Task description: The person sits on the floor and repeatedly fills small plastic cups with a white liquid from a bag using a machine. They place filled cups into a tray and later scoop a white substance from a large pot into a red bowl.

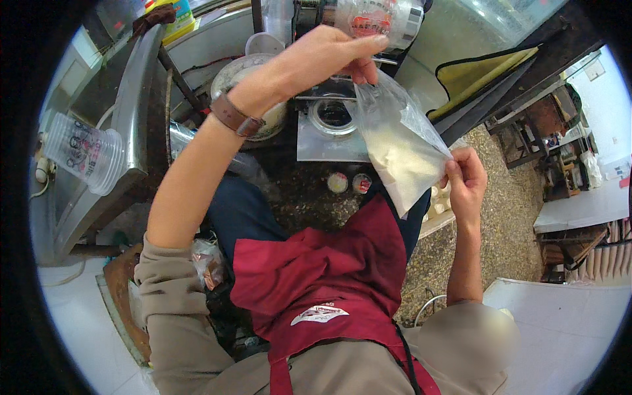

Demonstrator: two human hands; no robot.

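A clear plastic bag (402, 143) hangs tilted above my right thigh. Pale yellow contents, seemingly a powder, fill its lower part down to one corner. My left hand (345, 54), with a brown-strapped watch on its wrist, pinches the bag's gathered top. The thumb of that hand points out to the right. My right hand (466, 177) grips the bag's right side edge between thumb and fingers. Just behind the bag is a metal plate with a round ring (334, 117), apparently part of a cup sealing machine.
A roll of printed film (380, 19) sits above the ring. Stacked clear plastic cups (84, 153) lie by the metal counter (131, 103) at left. A large round tub (242, 69) stands behind my left forearm. Two small round lids or cups (349, 183) are near my knees. A yellow-lined bag (486, 79) hangs at right.
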